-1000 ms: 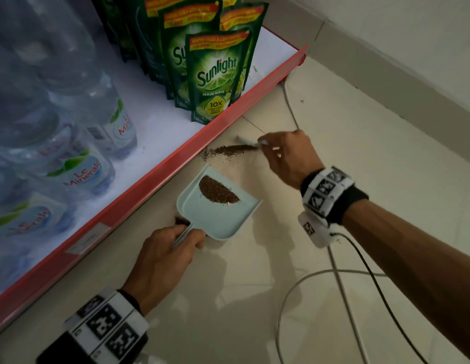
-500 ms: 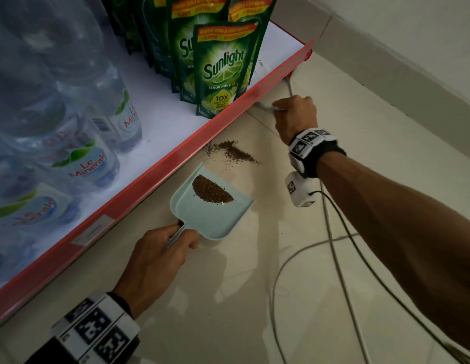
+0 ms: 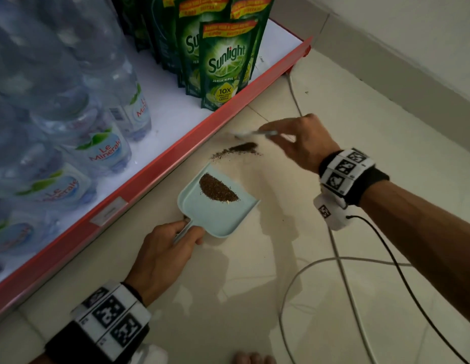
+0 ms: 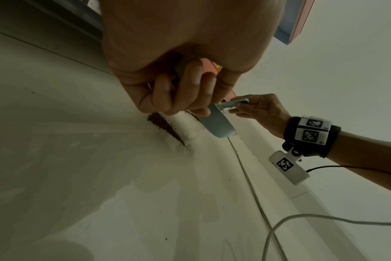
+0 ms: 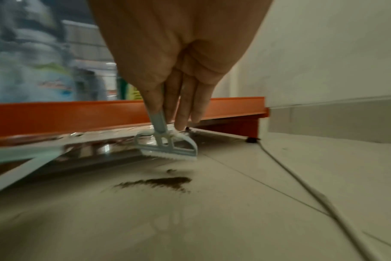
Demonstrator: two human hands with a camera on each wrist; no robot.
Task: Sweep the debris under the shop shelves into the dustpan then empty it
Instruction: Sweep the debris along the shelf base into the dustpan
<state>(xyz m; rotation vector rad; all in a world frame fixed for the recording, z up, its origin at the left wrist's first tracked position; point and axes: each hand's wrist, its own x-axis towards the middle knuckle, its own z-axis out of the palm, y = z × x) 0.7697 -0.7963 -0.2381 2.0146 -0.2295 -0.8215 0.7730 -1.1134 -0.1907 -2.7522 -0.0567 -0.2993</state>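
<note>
A pale blue dustpan (image 3: 223,215) lies on the tiled floor beside the red shelf edge (image 3: 160,169), with a heap of dark debris (image 3: 218,191) in it. My left hand (image 3: 168,248) grips its handle; the left wrist view shows the fingers (image 4: 185,91) curled round it. A second streak of brown debris (image 3: 237,149) (image 5: 159,182) lies on the floor just beyond the pan's mouth. My right hand (image 3: 299,140) pinches the handle of a small pale blue brush (image 5: 167,148). The blurred brush head (image 3: 244,133) hovers just above that streak, close to the shelf.
The low shelf carries green Sunlight pouches (image 3: 223,64) and Le Minerale water bottles (image 3: 102,151). A white cable (image 3: 307,279) loops over the floor at the right and runs toward the shelf corner. A black wrist lead (image 3: 402,274) crosses it. The wall (image 3: 399,40) rises beyond.
My right hand went out to the far shelf corner with the brush, then came back toward the pan. The loose debris streak has shifted a little. The dustpan and left hand have stayed put.
</note>
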